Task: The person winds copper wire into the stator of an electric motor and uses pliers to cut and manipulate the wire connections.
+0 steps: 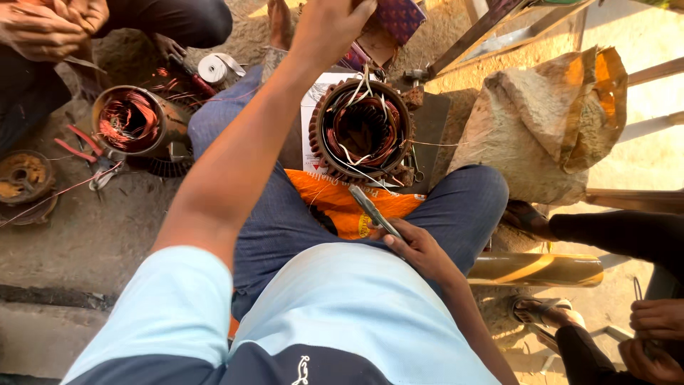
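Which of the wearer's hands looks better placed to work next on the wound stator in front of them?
Probably the left hand: it is raised directly above the stator, over its loose wire ends. The right hand rests back on the thigh, holding a slim metal tool pointing toward the stator but apart from it.

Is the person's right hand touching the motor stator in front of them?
Apart. The head view shows the right hand resting by the thigh, holding a metal tool, with orange cloth showing between it and the stator.

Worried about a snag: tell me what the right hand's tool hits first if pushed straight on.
Likely the stator: the right hand aims its tool up-left at its near rim, over the orange bag. Depth unclear.
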